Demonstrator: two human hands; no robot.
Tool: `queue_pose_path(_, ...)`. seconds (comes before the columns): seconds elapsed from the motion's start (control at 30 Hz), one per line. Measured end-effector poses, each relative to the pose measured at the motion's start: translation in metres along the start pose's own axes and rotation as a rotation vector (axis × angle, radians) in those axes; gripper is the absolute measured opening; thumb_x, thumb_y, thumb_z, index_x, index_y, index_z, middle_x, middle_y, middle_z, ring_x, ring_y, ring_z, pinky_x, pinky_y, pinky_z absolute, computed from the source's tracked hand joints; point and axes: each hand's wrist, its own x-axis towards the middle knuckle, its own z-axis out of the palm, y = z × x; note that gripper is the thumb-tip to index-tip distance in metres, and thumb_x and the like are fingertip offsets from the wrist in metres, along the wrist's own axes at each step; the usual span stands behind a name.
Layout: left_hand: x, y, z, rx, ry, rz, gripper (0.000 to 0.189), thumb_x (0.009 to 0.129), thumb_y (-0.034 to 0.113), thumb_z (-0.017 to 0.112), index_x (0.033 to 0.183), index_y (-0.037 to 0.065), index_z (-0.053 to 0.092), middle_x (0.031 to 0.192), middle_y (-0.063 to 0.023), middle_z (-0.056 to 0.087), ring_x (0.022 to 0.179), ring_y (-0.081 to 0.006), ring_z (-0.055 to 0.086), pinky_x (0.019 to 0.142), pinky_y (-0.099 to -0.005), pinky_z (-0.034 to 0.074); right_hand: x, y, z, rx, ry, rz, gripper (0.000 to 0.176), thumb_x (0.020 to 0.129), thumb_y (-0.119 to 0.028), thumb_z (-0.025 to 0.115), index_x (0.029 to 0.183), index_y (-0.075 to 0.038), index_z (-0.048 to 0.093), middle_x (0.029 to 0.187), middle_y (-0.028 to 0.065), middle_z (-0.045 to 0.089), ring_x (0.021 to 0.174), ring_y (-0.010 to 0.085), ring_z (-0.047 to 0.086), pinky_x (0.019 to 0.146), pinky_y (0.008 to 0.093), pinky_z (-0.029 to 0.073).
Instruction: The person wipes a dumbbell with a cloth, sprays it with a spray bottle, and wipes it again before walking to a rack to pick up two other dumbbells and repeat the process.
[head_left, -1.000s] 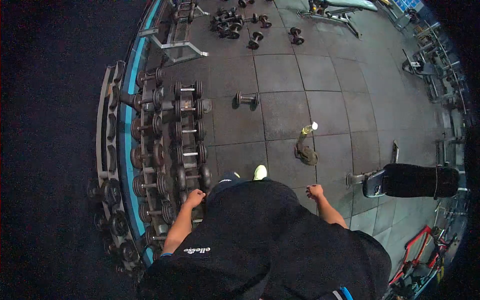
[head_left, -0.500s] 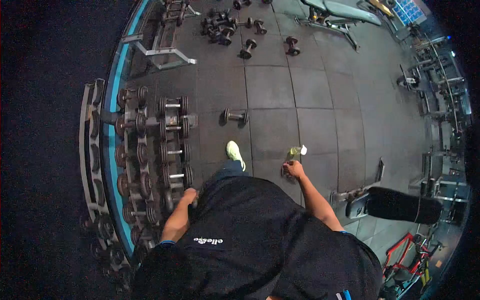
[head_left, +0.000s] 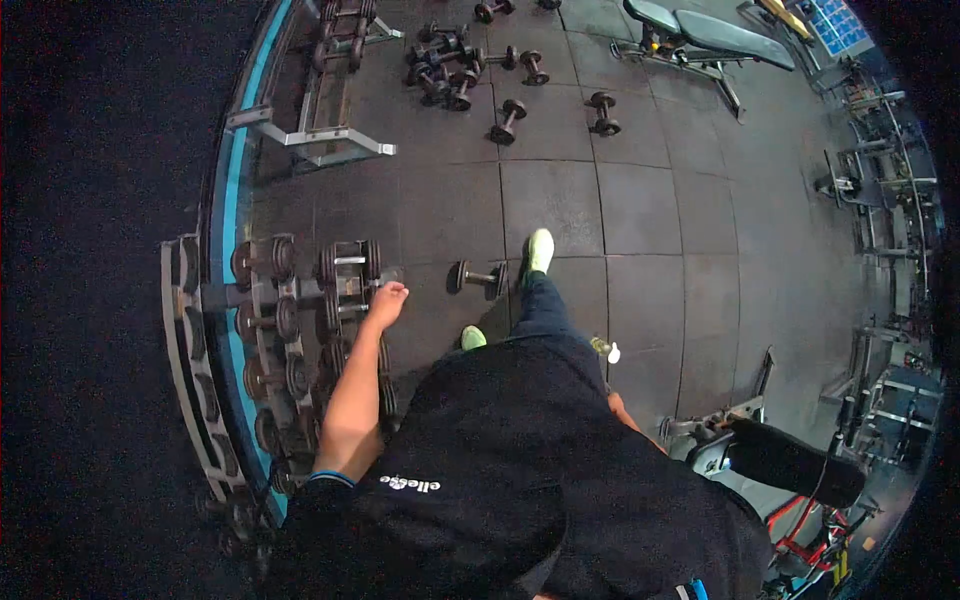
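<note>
My left hand is out in front of the dumbbell rack, its fingers loosely curled with nothing showing in them. In this view it overlaps the edge of a dumbbell on the rack. My right hand is low at my right side, its fingers mostly hidden behind my black shirt. Just ahead of it shows a small yellowish bottle with a white cap; I cannot tell whether the hand holds it. A single dumbbell lies on the floor ahead of my left hand.
Several dumbbells are scattered on the tiled floor farther ahead. A padded bench stands ahead right. Gym machines line the right side, and a black pad on a frame is close on my right. Another metal rack stands ahead left.
My left hand has swung forward and up along the rack, and my right hand has drawn back behind my shirt. One foot has stepped ahead. The floor dumbbell sits lower in view.
</note>
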Motion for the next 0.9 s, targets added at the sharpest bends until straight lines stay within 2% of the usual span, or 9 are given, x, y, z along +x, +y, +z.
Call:
queue_pose_path(0.23,0.01,-0.004,0.006,-0.018,-0.102,-0.396,0.028,0.095,0.027,0.068,0.103,0.001,0.07,0.097,-0.0167,0.073,0.093,-0.0299,0.069,0.081,-0.0404,0.053,0.169,-0.025,-0.154,0.103,0.011,-0.082,0.027,0.085,-0.032,0.07,0.087,-0.004,0.072,0.085,0.014,0.073,0.082,0.0281,0.07,0.073,0.0424,0.054)
queue_pose_path(0.27,0.009,-0.016,0.004,0.243,-0.202,-0.192,0.027,0.095,0.027,0.068,0.099,0.001,0.071,0.094,-0.0142,0.072,0.084,-0.0285,0.068,0.074,-0.0432,0.052,0.214,-0.028,-0.189,0.166,0.033,-0.107,0.025,0.085,-0.029,0.07,0.085,-0.004,0.071,0.082,0.0132,0.072,0.079,0.0269,0.07,0.071,0.042,0.054)
queue_pose_path(0.3,-0.009,-0.004,0.001,-0.16,-0.23,-0.293,0.03,0.096,0.027,0.067,0.103,-0.001,0.071,0.092,-0.0141,0.072,0.087,-0.0306,0.068,0.075,-0.045,0.053,0.275,-0.024,-0.219,0.241,0.045,-0.129,0.023,0.086,-0.026,0.07,0.082,-0.003,0.071,0.08,0.0124,0.072,0.075,0.0257,0.07,0.069,0.0415,0.054)
queue_pose_path(0.37,-0.001,0.005,0.011,-0.305,-0.118,-0.569,0.028,0.097,0.025,0.063,0.109,0.0,0.07,0.101,-0.0159,0.071,0.088,-0.0333,0.068,0.075,-0.0458,0.052,0.311,-0.094,-0.343,0.002,0.039,-0.208,0.04,0.091,-0.041,0.057,0.087,-0.005,0.075,0.087,0.0183,0.075,0.085,0.033,0.074,0.078,0.0447,0.057)
queue_pose_path(0.4,0.0,0.012,0.015,-0.345,-0.097,-0.624,0.029,0.097,0.025,0.063,0.109,0.0,0.07,0.102,-0.0156,0.071,0.088,-0.0332,0.068,0.075,-0.0458,0.052,0.308,-0.121,-0.407,-0.264,0.401,-0.524,0.039,0.091,-0.039,0.057,0.083,-0.006,0.075,0.082,0.0157,0.075,0.081,0.0309,0.074,0.076,0.0438,0.058)
queue_pose_path(0.43,0.001,0.02,0.019,-0.365,-0.093,-0.631,0.029,0.097,0.026,0.063,0.11,0.001,0.07,0.103,-0.0152,0.071,0.088,-0.0332,0.068,0.075,-0.0459,0.052,0.272,-0.183,-0.481,0.014,0.267,-0.309,0.021,0.087,-0.026,0.068,0.088,-0.007,0.076,0.077,0.0107,0.074,0.066,0.0221,0.073,0.059,0.0369,0.057)
queue_pose_path(0.53,0.018,0.046,0.027,-0.443,-0.081,-0.645,0.03,0.098,0.029,0.063,0.112,0.002,0.069,0.105,-0.0142,0.07,0.088,-0.033,0.068,0.075,-0.0461,0.052,0.307,-0.272,-0.597,0.072,0.352,-0.421,0.036,0.089,-0.039,0.06,0.086,-0.008,0.077,0.081,0.0153,0.074,0.08,0.0334,0.073,0.074,0.0447,0.057)
queue_pose_path(0.6,0.037,0.059,0.029,-0.497,-0.076,-0.659,0.031,0.098,0.03,0.063,0.113,0.004,0.069,0.106,-0.0135,0.07,0.089,-0.0329,0.068,0.075,-0.0463,0.052,0.313,-0.341,-0.655,0.049,0.427,-0.357,0.024,0.093,-0.026,0.066,0.095,-0.004,0.075,0.078,0.008,0.075,0.06,0.0171,0.069,0.055,0.0332,0.055)
queue_pose_path(0.9,0.219,0.088,-0.051,-0.51,-0.19,-0.589,0.035,0.098,0.037,0.063,0.118,0.008,0.067,0.112,-0.0105,0.069,0.089,-0.0324,0.068,0.075,-0.047,0.053,0.287,-0.561,-0.64,0.13,0.362,-0.651,0.025,0.094,-0.025,0.064,0.098,-0.002,0.074,0.084,0.0111,0.076,0.066,0.0191,0.07,0.063,0.0336,0.056)
